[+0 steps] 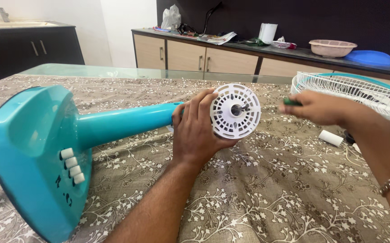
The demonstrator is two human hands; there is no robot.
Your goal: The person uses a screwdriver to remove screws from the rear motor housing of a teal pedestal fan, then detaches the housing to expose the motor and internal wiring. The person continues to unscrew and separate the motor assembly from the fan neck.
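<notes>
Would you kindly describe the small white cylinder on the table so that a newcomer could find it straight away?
Start at the table's patterned cloth and go to its right side, where the white wire fan guard lies. Just below that guard, under the right hand, the small white cylinder lies on its side. It is plain and solid, unlike the slotted white motor disc held by the left hand.

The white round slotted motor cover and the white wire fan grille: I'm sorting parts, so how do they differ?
The white round slotted motor cover is solid plastic with slots; the white wire fan grille is thin open wire. The cover is much smaller than the grille. The cover stands upright, gripped by the left hand; the grille lies on the patterned tablecloth, behind the right hand. Both are white and round.
</notes>
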